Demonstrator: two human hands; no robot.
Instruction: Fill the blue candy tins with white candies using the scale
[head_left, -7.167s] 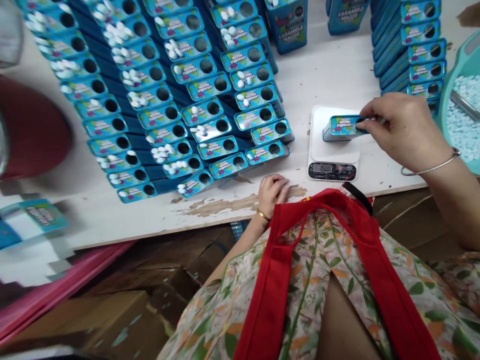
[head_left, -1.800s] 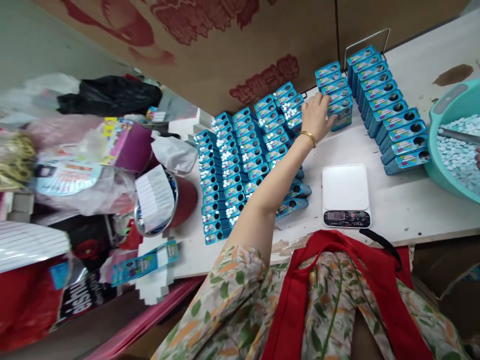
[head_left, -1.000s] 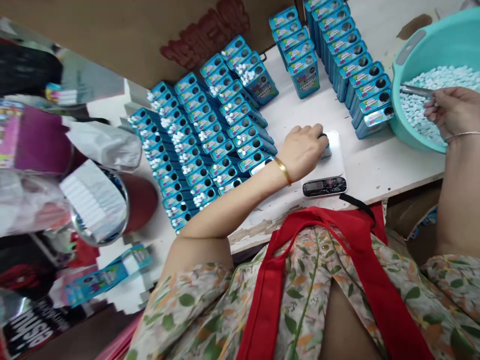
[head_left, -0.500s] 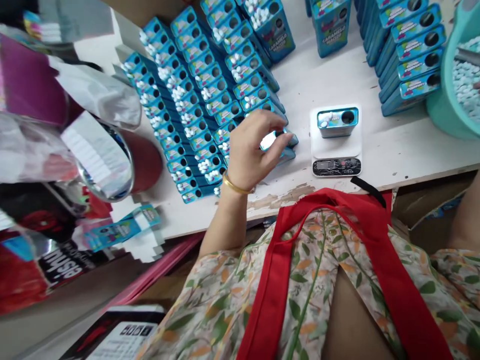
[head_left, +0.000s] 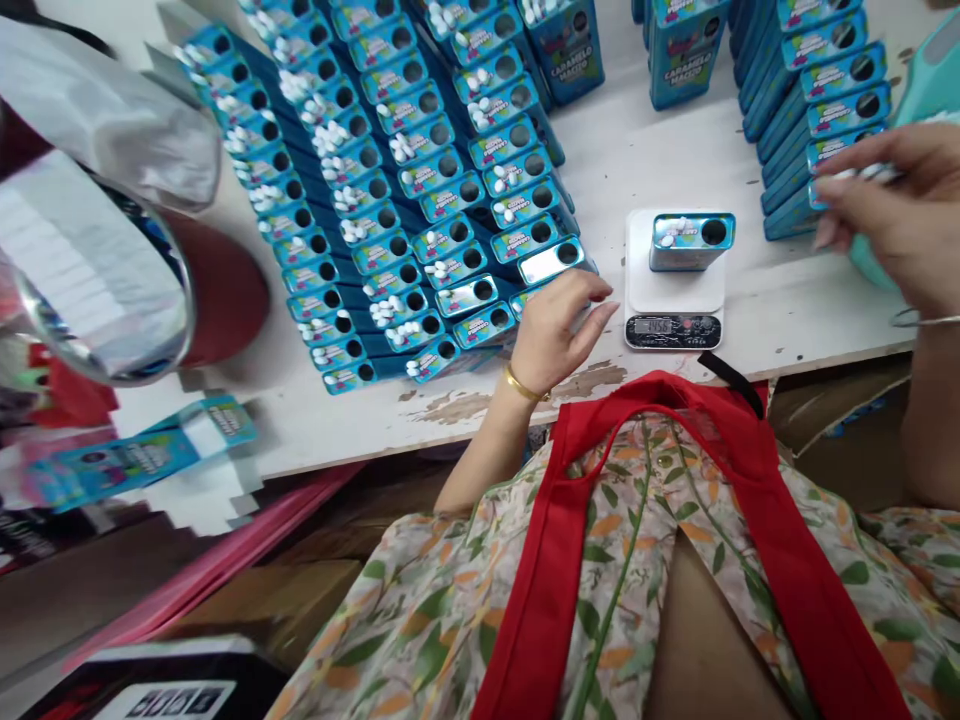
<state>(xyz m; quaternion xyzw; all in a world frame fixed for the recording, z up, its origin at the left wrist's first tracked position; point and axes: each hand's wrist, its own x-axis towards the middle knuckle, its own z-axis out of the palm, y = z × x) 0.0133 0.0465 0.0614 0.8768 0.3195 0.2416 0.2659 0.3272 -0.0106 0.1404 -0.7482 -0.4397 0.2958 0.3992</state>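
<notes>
One blue candy tin point(head_left: 688, 258) stands upright on a small white kitchen scale point(head_left: 637, 285); a few white candies point(head_left: 679, 232) lie on its top beside the dark round hole. The scale's display point(head_left: 658, 326) shows digits. My left hand point(head_left: 555, 335) rests by the near end of the tin rows, left of the scale, thumb and forefinger apart with nothing seen between them. At the right, my right hand point(head_left: 911, 205) pinches several small white candies point(head_left: 870, 172) between thumb and fingers, above the right-hand stack of tins and the turquoise tub.
Long rows of blue tins point(head_left: 352, 205), many with white candies on top, fill the left of the table. More tins point(head_left: 840, 105) stand at the right beside a turquoise tub point(head_left: 930, 65). A red-brown container point(head_left: 225, 290) and a flat blue carton point(head_left: 142, 455) lie further left.
My right hand has come into view at the right with candies in its fingers. My left hand has moved slightly right and toward me. The scale's display reads differently, and the view has shifted.
</notes>
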